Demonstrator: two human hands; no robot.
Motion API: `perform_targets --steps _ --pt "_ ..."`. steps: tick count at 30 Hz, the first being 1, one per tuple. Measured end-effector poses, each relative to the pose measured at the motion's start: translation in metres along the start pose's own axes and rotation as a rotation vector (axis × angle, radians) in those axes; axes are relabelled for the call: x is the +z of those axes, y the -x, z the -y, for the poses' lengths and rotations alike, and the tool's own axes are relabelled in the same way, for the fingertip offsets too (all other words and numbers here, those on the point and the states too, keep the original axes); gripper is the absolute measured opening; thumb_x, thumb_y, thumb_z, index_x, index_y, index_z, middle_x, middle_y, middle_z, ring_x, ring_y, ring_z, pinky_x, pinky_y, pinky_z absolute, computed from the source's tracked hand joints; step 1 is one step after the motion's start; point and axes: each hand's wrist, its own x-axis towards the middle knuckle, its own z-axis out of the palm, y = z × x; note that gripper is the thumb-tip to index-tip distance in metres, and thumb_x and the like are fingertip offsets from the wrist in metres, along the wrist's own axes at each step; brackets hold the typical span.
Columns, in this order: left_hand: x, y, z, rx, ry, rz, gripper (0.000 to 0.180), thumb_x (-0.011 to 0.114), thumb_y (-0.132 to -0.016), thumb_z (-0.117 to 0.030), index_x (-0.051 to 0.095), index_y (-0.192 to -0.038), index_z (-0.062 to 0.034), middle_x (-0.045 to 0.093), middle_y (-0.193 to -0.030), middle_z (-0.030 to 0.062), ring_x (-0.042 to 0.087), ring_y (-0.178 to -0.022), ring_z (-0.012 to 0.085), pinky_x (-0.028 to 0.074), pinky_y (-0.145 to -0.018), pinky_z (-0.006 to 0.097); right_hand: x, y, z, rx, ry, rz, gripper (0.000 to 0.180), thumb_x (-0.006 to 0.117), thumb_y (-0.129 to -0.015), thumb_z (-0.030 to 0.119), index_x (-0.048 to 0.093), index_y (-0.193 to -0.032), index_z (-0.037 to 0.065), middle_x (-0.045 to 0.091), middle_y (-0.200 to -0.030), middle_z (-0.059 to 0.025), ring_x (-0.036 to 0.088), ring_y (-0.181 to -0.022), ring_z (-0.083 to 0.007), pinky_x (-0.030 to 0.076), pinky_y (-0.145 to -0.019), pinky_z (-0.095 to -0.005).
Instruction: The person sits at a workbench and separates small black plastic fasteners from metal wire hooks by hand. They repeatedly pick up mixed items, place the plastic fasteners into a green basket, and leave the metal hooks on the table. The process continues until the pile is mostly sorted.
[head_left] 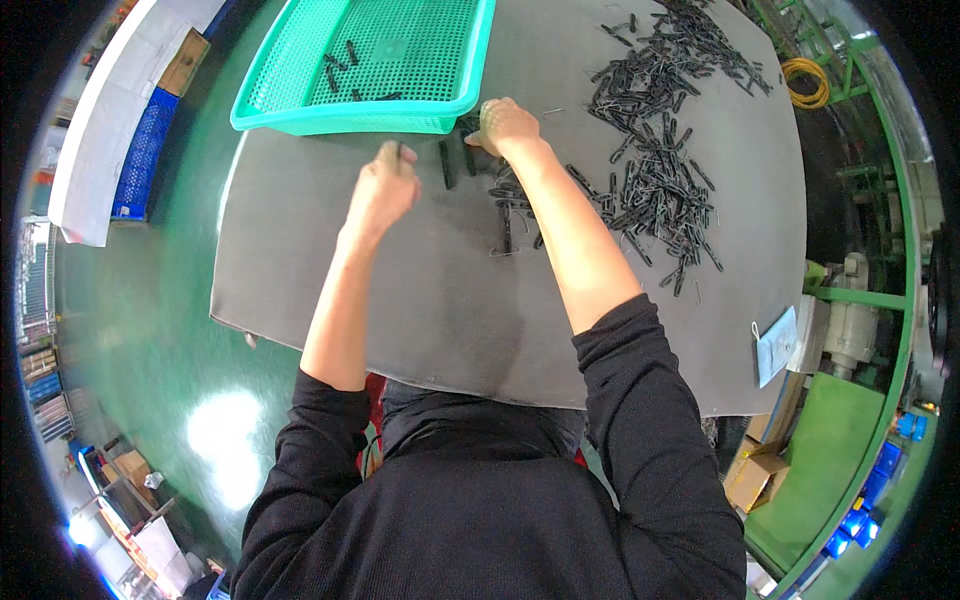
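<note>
Fisheye view from the head, facing down, left hand (384,187), right hand (506,126) and tabletop (290,240) near

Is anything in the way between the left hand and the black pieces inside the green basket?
Yes, the near wall of the green basket. The left hand is outside it, on the wearer's side, while those black pieces lie inside. Nothing else visible stands between them.

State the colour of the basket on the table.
Basket: turquoise green, seen in the head view.
</note>
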Motion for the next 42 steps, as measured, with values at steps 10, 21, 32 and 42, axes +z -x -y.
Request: perform_targets --steps 10,21,32,42 --pt "0.052 0.013 -0.024 0.189 -0.423 0.076 0.024 0.058 -0.076 -0.020 0.051 -0.085 0.0005 0.062 -0.073 0.0217 0.063 -0.072 0.0350 0.051 -0.065 0.042 -0.034 0.034 -0.038 0.099 -0.144 0.144 0.037 0.053 -0.073 0.021 0.060 -0.099 -0.004 0.057 -0.103 -0.0264 0.055 -0.101 -0.0366 0.045 -0.088 -0.0385" --pt "-0.111 -0.008 -0.094 0.415 -0.210 -0.317 0.023 0.062 -0.075 -0.024 0.060 -0.085 -0.0044 0.053 -0.057 0.0094 0.053 -0.053 0.0199 0.042 -0.054 0.030 -0.149 -0.028 0.049 -0.445 -0.806 -0.258 0.041 0.066 -0.076 0.031 0.059 -0.100 -0.001 0.064 -0.088 -0.0145 0.058 -0.079 -0.0208 0.048 -0.067 -0.0334" --pt "-0.023 -0.005 -0.115 0.601 -0.148 0.014 0.018 0.053 -0.079 -0.014 0.058 -0.095 -0.0057 0.061 -0.093 0.0161 0.060 -0.084 0.0316 0.047 -0.072 0.040 -0.029 0.088 -0.097 -0.421 -0.169 -0.063 0.041 0.072 -0.066 0.013 0.059 -0.105 0.013 0.055 -0.115 -0.0065 0.046 -0.112 -0.0264 0.039 -0.091 -0.0390" --pt "0.098 -0.032 -0.057 0.233 -0.444 -0.030 0.022 0.064 -0.075 -0.021 0.056 -0.088 -0.0044 0.057 -0.094 0.0128 0.055 -0.093 0.0317 0.046 -0.077 0.043 -0.001 0.099 -0.118 -0.116 -0.387 -0.306 0.021 0.053 -0.084 0.013 0.055 -0.098 -0.002 0.059 -0.093 -0.0173 0.057 -0.085 -0.0282 0.044 -0.074 -0.0360"
